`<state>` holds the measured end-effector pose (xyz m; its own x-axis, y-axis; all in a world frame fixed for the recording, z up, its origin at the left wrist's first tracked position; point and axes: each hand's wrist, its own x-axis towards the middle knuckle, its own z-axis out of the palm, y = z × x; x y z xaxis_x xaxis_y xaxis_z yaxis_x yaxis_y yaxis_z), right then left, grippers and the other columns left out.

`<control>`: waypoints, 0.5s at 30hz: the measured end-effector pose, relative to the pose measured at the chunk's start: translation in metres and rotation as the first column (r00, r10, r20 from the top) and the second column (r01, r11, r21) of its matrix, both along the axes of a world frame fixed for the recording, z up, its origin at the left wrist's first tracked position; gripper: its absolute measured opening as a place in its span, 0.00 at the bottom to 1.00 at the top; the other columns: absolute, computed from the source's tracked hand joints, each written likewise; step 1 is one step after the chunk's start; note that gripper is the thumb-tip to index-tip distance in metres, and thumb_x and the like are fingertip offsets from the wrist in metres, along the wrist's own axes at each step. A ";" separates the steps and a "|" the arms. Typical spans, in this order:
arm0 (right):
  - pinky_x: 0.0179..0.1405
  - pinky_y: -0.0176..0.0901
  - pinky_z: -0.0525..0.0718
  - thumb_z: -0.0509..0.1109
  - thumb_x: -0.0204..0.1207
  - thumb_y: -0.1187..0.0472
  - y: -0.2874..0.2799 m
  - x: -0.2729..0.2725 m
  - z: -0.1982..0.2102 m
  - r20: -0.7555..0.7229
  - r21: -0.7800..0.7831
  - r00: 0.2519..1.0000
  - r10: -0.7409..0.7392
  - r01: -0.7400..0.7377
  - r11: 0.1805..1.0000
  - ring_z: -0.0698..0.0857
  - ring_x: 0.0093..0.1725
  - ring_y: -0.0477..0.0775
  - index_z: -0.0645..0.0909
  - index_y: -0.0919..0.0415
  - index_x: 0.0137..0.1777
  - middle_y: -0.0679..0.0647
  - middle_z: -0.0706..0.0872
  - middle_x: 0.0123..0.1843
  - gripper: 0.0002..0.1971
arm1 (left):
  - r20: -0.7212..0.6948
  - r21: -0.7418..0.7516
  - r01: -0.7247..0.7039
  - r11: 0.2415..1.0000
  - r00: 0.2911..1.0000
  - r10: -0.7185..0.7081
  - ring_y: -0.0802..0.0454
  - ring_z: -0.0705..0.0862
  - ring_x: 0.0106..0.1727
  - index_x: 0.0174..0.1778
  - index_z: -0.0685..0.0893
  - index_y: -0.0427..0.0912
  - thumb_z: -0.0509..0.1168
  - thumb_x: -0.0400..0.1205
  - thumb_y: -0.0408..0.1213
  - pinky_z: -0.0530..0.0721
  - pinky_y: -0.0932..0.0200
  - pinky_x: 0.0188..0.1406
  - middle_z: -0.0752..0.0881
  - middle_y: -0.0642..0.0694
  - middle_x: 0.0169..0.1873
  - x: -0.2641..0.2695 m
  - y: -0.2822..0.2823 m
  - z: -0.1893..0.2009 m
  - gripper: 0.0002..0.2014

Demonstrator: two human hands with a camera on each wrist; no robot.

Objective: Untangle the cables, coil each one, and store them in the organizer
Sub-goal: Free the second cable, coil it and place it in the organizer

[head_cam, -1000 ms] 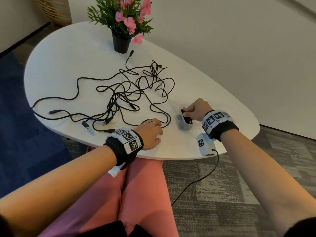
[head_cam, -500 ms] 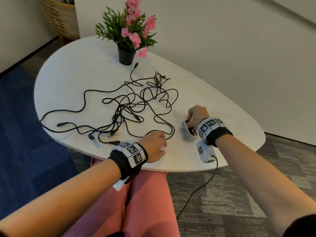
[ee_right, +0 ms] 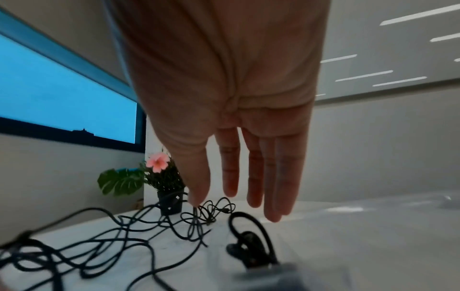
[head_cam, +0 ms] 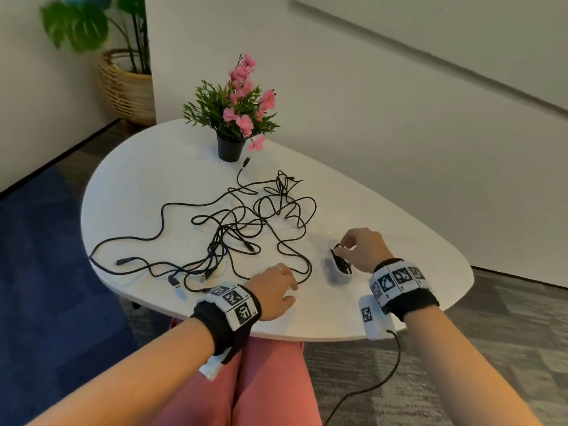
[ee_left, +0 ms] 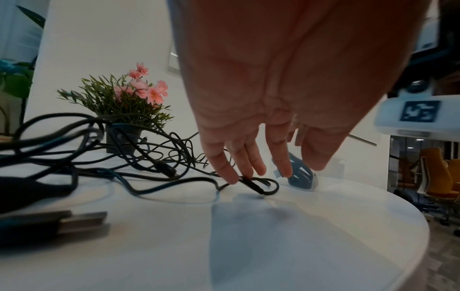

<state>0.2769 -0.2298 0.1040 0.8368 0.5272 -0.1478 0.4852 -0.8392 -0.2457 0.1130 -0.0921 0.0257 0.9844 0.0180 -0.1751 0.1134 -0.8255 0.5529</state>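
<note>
At the far left of the head view, blue carpet (head_cam: 40, 272) is seen beside the white table (head_cam: 138, 179), whose left edge curves down toward the lower middle. Bare tabletop lies open along that left side and behind the tangle. The black cables (head_cam: 239, 229) are spread across the centre of the frame, with loose plugs lying close to the near edge at lower left of the tangle. A potted flower (head_cam: 233, 124) stands at the far edge, upper centre. The left hand (head_cam: 273, 290) is held over the near edge with fingers extended and relaxed; in the left wrist view a fingertip (ee_left: 230, 178) touches a cable loop. Right of it, the small organizer (head_cam: 339, 269) sits on the table with a coiled cable in it. The right hand (head_cam: 362, 249) is seen above it; whether it pinches that cable cannot be told. Bare tabletop extends to the right edge.
</note>
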 end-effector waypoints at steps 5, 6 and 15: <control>0.44 0.41 0.77 0.64 0.79 0.50 -0.012 -0.030 -0.029 -0.056 -0.031 0.998 0.017 -0.019 0.999 0.82 0.46 0.54 0.81 0.59 0.57 0.57 0.87 0.52 0.15 | 0.035 -0.008 -0.066 0.998 0.997 0.066 0.50 0.69 0.73 0.69 0.75 0.47 0.58 0.84 0.45 0.69 0.47 0.72 0.67 0.49 0.73 -0.015 0.018 0.001 0.18; 0.49 0.43 0.79 0.63 0.80 0.51 -0.013 -0.036 -0.030 -0.050 -0.041 0.999 0.020 -0.022 0.999 0.82 0.51 0.55 0.80 0.58 0.62 0.57 0.85 0.57 0.16 | 0.039 -0.009 -0.080 0.997 0.996 0.080 0.50 0.69 0.72 0.68 0.75 0.47 0.58 0.83 0.45 0.70 0.48 0.72 0.67 0.50 0.72 -0.020 0.022 0.002 0.18; 0.76 0.46 0.66 0.62 0.81 0.62 0.025 -0.087 -0.051 -0.148 -0.054 0.925 0.351 -0.362 0.931 0.68 0.76 0.57 0.65 0.57 0.79 0.57 0.67 0.79 0.25 | 0.010 -0.011 -0.223 0.975 0.975 0.223 0.54 0.74 0.68 0.68 0.75 0.49 0.58 0.83 0.47 0.71 0.56 0.71 0.72 0.51 0.69 -0.062 0.058 0.009 0.17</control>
<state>0.1895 -0.2052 0.0532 0.5652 0.7691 -0.2985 0.7232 -0.6360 -0.2694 0.0511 -0.0342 0.0345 0.9577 0.2352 -0.1656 0.2876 -0.7745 0.5634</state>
